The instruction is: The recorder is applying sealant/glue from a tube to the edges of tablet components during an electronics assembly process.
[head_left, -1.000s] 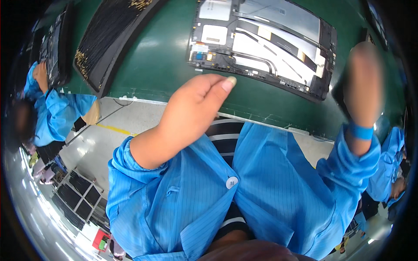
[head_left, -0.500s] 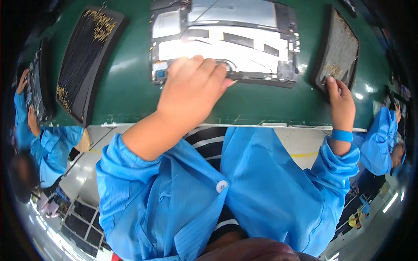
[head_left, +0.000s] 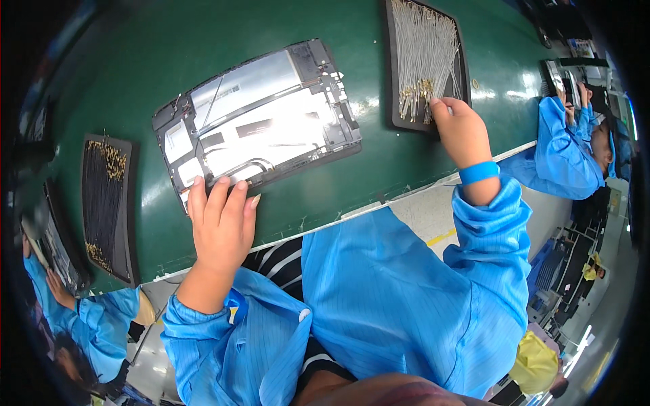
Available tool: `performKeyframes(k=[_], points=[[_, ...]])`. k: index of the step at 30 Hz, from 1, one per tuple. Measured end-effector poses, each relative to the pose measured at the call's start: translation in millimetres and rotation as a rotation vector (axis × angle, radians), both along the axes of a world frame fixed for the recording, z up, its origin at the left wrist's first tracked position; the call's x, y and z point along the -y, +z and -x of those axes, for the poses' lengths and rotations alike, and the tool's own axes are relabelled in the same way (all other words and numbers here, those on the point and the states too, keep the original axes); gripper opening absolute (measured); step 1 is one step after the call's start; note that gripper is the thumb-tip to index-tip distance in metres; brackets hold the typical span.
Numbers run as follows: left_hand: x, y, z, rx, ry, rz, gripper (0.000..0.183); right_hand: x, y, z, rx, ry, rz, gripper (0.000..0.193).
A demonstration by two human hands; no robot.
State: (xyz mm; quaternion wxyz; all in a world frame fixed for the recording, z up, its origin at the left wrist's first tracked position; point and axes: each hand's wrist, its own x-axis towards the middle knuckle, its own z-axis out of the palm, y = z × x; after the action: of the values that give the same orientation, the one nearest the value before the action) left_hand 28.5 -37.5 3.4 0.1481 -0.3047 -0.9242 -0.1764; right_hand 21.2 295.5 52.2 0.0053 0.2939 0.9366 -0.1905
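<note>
An opened tablet-like device lies tilted on the green table, its white and silver inner parts and thin black cables exposed. My left hand rests on its near left edge, fingers stretched out and slightly apart. Off to the right, a black tray holds many thin grey cables with gold-coloured ends. My right hand is at the tray's near right corner, thumb and forefinger pinched at a grey cable's end. The other fingers curl under and are partly hidden.
At the left stands another dark tray of black cables with gold-coloured tips. Beyond it, a co-worker's hands touch another device. A second co-worker's blue sleeve shows at the right. The table's front edge runs before me.
The view has turned right, bringing the grey-cable tray nearer the middle. My left hand's fingers, bunched on the device's near edge before, are now stretched out. The right hand stays at the grey cables.
</note>
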Motion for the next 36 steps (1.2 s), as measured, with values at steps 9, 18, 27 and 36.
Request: performKeyframes(k=[9, 18, 27, 36], points=[[-5.1, 16.4, -11.2, -0.046, -0.070, -0.120, 0.033, 53.3, 50.9, -32.3, -0.363, 0.315, 0.318, 0.017], [-21.1, 52.7, -12.0, 0.449, -0.407, -0.201, 0.021, 110.3, 30.7, -15.3, 0.377, 0.979, 0.886, 0.020], [-17.7, 50.6, -10.7, 0.460, -0.323, -0.192, 0.020, 96.1, 22.5, -20.7, 0.491, 0.904, 1.034, 0.021], [-12.4, 41.3, -6.5, 0.275, -0.244, -0.076, 0.026, 85.8, 21.1, -19.8, 0.562, 0.410, 1.127, 0.022]])
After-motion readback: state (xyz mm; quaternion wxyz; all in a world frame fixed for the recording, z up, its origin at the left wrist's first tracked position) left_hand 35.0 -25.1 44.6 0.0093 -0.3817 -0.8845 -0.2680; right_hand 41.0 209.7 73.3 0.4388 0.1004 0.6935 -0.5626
